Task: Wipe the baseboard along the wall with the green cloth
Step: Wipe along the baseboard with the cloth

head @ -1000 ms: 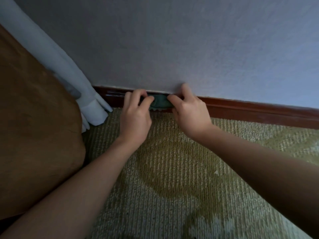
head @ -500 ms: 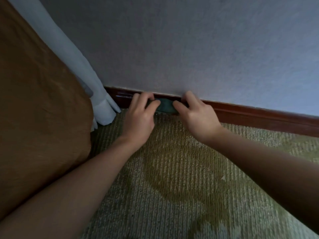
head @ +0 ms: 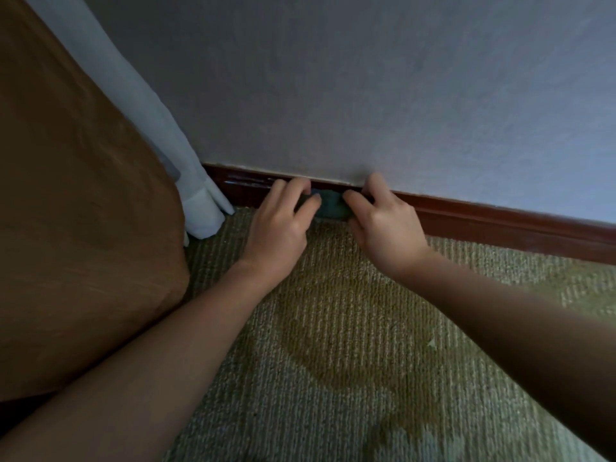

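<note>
Green cloth (head: 330, 207) is bunched against the face of the dark red-brown baseboard (head: 500, 220), low down where it meets the far edge of the carpet (head: 333, 328), nearer the baseboard's left end. Only a small patch shows between the 2 hands. Fingers cover the rest, so its full extent can't be read.

Left hand (head: 278, 228): fingers curled over the cloth's left end, thumb pressed in from the side, grasping it. Fingertips mostly hidden.

Right hand (head: 388, 230): thumb and curled fingers grasp the cloth's right end. 1 finger reaches higher, tip at the seam between baseboard and wall (head: 366, 95).

Baseboard's left end disappears behind a white curtain (head: 203, 215) whose hem rests on the carpet. Brown fabric (head: 83, 195) fills the left side; can't tell what it belongs to. Baseboard runs out of frame at right. Both forearms are cut off at the bottom edge. Light is dim: a few glossy streaks show on the baseboard left of the left hand, and no other surface detail is readable.
</note>
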